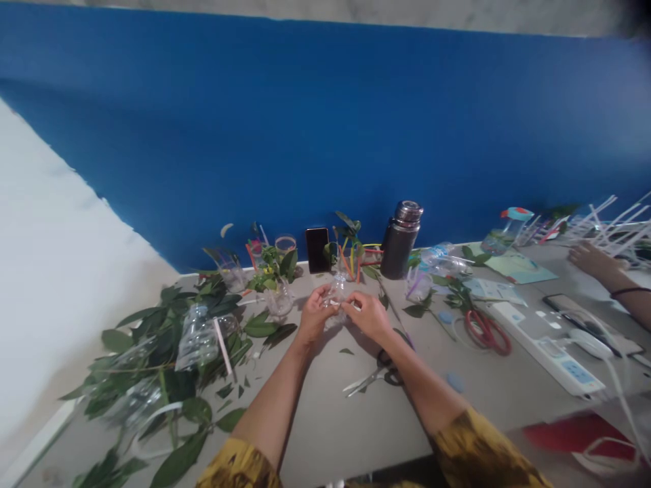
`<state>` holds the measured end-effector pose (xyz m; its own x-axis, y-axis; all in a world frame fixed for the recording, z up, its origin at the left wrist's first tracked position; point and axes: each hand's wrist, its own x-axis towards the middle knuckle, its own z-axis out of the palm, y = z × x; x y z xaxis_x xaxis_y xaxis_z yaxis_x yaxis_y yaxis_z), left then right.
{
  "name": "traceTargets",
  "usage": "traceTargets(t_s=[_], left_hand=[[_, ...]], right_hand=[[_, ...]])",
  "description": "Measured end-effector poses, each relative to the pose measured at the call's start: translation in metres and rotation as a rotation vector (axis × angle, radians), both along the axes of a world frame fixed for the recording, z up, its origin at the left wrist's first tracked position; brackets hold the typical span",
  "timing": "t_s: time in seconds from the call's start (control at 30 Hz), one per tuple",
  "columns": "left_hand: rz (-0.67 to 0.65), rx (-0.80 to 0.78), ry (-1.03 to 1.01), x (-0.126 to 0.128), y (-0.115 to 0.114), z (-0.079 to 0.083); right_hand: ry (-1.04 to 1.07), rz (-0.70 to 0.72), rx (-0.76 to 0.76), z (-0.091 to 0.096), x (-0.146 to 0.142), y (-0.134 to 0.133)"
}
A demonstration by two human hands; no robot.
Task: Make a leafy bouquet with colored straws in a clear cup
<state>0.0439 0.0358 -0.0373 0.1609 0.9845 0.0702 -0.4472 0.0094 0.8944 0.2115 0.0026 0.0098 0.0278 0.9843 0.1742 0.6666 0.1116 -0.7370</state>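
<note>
Nearest: a mustard-and-black patterned sleeves pair [488, 454] at the bottom edge, bare forearms running up from them onto the table.

Held piece: a crumpled clear plastic piece [336, 301], perhaps part of a bottle, sits above the table between both hands, just in front of the far-side clutter.

Left hand: the left hand [315, 315] is curled, its fingers pinching the near side of the plastic.

Right hand: the right hand [366, 317] grips the plastic from the other side, fingertips meeting it close to the left hand.

Just below: black-handled scissors [379, 376] lie open near the right forearm; a small blue foam disc [455, 381] lies beside them.

Left of the hands: leafy green branches [152, 359] spread across the table [325, 434], with a clear plastic bottle [196, 339] lying on them.

Far edge: a dark phone [318, 249] leans against the blue wall [305, 135] beside a dark steel vacuum flask [399, 240]; cut plastic cups [279, 301] hold leaves and coloured straws nearby.

Right: red-handled scissors [488, 332] lie near a white power strip [549, 349].

Co-worker: another person's hand [590, 261] rests at the far right, near white straws [610, 224].
</note>
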Motion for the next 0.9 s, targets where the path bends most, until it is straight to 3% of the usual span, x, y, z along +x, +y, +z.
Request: traceTargets(t_s=[0.33, 0.47, 0.7, 0.9], left_hand=[[0.076, 0.078, 0.117, -0.002, -0.005, 0.003], [0.215, 0.141, 0.24, -0.003, -0.007, 0.006], [0.362, 0.164, 0.396, -0.006, -0.008, 0.008], [0.237, 0.162, 0.398, -0.007, -0.009, 0.012]], right_hand=[[0.002, 0.053, 0.019, 0.001, 0.007, 0.001], [-0.02, 0.083, 0.056, 0.001, 0.007, -0.001], [0.189, 0.22, 0.07, 0.007, 0.006, -0.006], [0.178, 0.233, 0.019, 0.001, 0.012, -0.001]])
